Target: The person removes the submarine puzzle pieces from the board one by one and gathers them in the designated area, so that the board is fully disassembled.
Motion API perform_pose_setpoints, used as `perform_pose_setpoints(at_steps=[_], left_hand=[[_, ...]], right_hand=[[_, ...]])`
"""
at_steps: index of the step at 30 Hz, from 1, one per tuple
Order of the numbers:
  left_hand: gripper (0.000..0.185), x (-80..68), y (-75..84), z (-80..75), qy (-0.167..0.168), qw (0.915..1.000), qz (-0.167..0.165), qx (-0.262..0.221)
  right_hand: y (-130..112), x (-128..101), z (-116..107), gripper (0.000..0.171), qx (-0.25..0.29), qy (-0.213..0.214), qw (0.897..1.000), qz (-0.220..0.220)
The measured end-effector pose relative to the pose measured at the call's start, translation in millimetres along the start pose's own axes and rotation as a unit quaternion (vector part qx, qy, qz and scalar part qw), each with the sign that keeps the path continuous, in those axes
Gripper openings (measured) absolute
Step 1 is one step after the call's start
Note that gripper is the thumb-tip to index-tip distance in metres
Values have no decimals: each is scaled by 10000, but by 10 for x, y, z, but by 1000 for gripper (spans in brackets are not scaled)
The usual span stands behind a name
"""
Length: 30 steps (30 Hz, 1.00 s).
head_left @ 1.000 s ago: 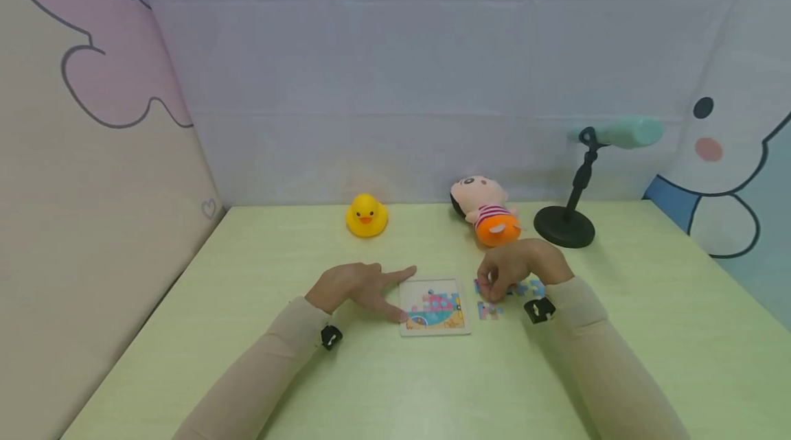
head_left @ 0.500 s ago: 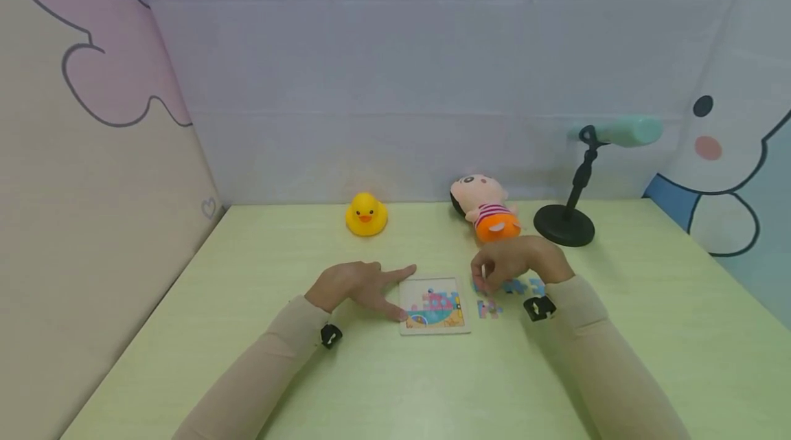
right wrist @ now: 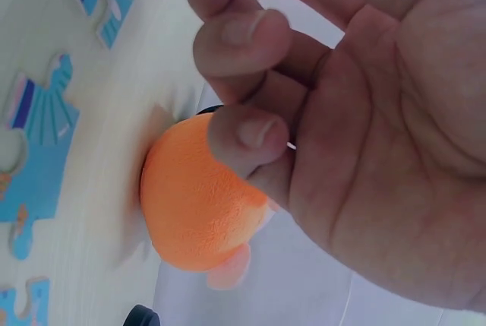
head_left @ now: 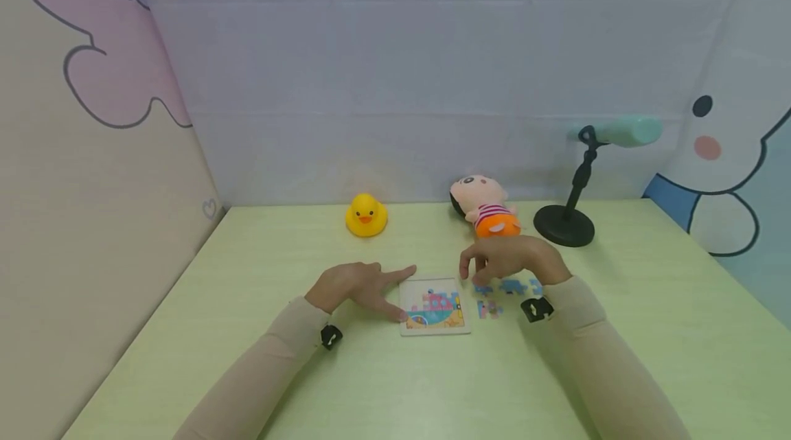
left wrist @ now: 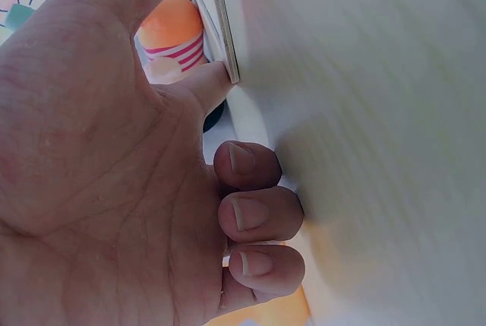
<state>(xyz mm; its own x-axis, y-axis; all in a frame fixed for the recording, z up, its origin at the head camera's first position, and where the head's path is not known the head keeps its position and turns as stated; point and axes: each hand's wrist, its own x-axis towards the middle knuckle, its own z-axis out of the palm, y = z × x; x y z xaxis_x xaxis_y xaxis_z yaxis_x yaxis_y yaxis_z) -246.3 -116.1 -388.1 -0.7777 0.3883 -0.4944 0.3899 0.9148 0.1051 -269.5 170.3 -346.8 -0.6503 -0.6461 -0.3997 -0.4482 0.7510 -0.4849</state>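
A square puzzle board (head_left: 432, 335) lies on the table, partly filled with a pink and blue picture. My left hand (head_left: 361, 285) is at its left side, thumb and index finger spread straight against the edge. In the left wrist view the other fingers (left wrist: 262, 216) are bent down at the tabletop. Between the board and the doll is my right hand (head_left: 509, 258), thumb and index finger apart, no piece showing between them. Below it lie loose puzzle pieces (head_left: 513, 286), and another piece (head_left: 489, 309) lies nearer. In the right wrist view a blue piece (right wrist: 45, 151) shows clearly.
A yellow rubber duck (head_left: 367, 216) sits toward the back. A doll in orange shorts (head_left: 491, 210) lies just behind my right hand. Farther right stands a black stand (head_left: 565, 227) carrying a mint-green cylinder (head_left: 630, 132). A pale wall covering (head_left: 395, 83) rises behind the table.
My right hand has moved a little left toward the board, and its thumb and index finger have parted. More of the loose pieces now show under it. My left hand has stayed put.
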Motion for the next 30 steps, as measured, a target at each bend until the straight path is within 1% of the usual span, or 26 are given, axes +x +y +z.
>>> perform_pose_setpoints(at_steps=[3,11,18,30], left_hand=[[92,-6,5,-8,-9,10000,-27,12],[92,-15,10,-12,25,10000,-51,66],[92,-29,19,-14,36,9999,-76,65],[91,-5,9,-2,27,10000,-84,46]], right_hand=[[-26,12,1,14,-138,59,9999,-28],[-81,12,2,17,-283,158,9993,-174],[-87,42,18,19,-300,135,9992,-244],[-68,66,27,21,-287,111,9987,-406]])
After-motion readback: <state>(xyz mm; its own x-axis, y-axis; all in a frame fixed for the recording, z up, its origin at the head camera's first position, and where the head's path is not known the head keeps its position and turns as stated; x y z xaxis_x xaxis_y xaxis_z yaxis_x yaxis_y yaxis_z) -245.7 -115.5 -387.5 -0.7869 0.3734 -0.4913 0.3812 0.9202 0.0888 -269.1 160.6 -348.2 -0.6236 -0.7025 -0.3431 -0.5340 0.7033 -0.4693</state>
